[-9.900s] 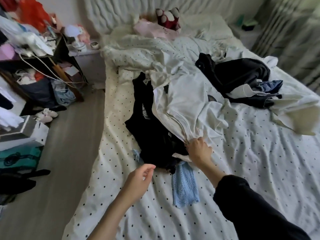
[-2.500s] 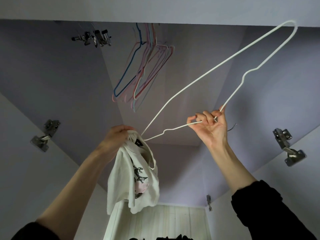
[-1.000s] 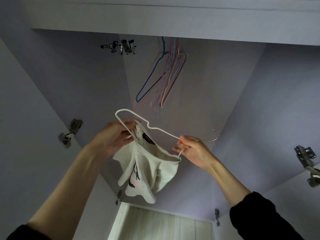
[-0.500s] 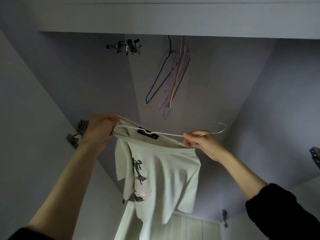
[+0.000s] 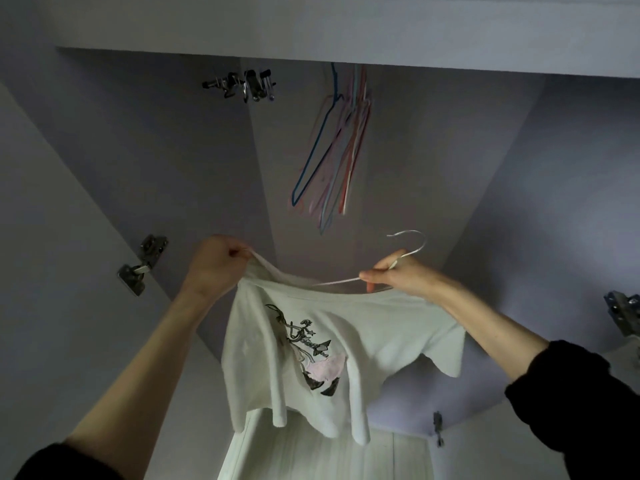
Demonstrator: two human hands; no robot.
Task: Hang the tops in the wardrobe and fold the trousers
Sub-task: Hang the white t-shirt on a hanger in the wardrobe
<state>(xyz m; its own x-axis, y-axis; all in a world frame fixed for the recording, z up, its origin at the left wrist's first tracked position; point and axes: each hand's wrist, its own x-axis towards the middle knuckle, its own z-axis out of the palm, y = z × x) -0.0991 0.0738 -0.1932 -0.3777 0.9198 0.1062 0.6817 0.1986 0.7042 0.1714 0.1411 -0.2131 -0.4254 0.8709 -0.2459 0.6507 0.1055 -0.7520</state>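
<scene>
I look up into the open wardrobe. A white top [image 5: 374, 344] with a dark and pink print hangs spread between my raised hands on a white wire hanger [image 5: 408, 252], whose hook sticks up free to the right. My left hand [image 5: 216, 263] grips the top's left shoulder, pulled up over the hanger's end. My right hand [image 5: 398, 275] pinches the hanger wire at the neck, just below the hook. Most of the hanger's frame is hidden inside the top.
Several bare coloured wire hangers [image 5: 337, 147] hang at the top of the wardrobe, above and between my hands. A bunch of metal clip hangers [image 5: 244, 85] hangs to their left. Door hinges [image 5: 142, 265] sit on the side walls, another hinge [image 5: 623, 311] at right.
The top has spread wider over the hanger, and its right shoulder now lies under my right hand. My left hand pulled the left shoulder up and outward. The hook has risen slightly.
</scene>
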